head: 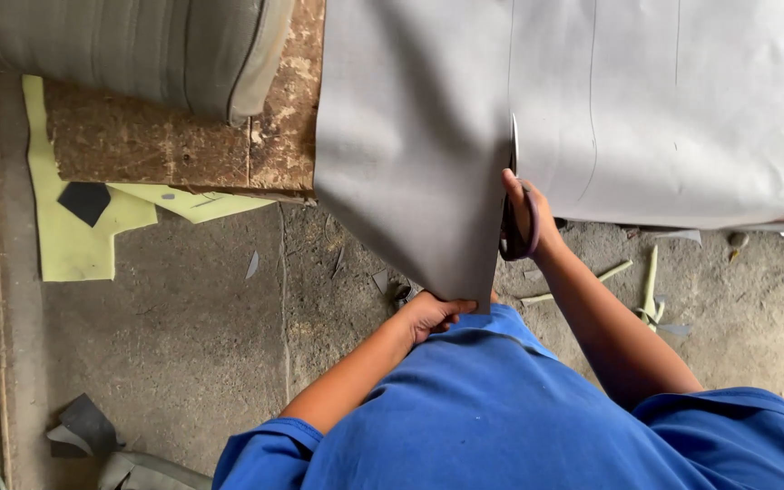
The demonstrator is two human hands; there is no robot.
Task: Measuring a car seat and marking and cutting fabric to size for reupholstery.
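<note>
A large grey sheet of fabric (646,100) lies over a worn wooden table and hangs off its near edge. My right hand (526,213) grips a pair of scissors (514,195) with dark purple handles, the blade slicing up along a drawn line in the sheet. My left hand (430,315) pinches the bottom corner of the hanging cut flap (410,172), pulling it taut towards my blue shirt.
The wooden table (183,150) carries a roll of grey-green fabric (129,45) at the top left. Yellow-green sheet scraps (70,227) with a dark patch hang below it. Offcuts (651,290) litter the concrete floor at right; grey scraps (93,431) lie bottom left.
</note>
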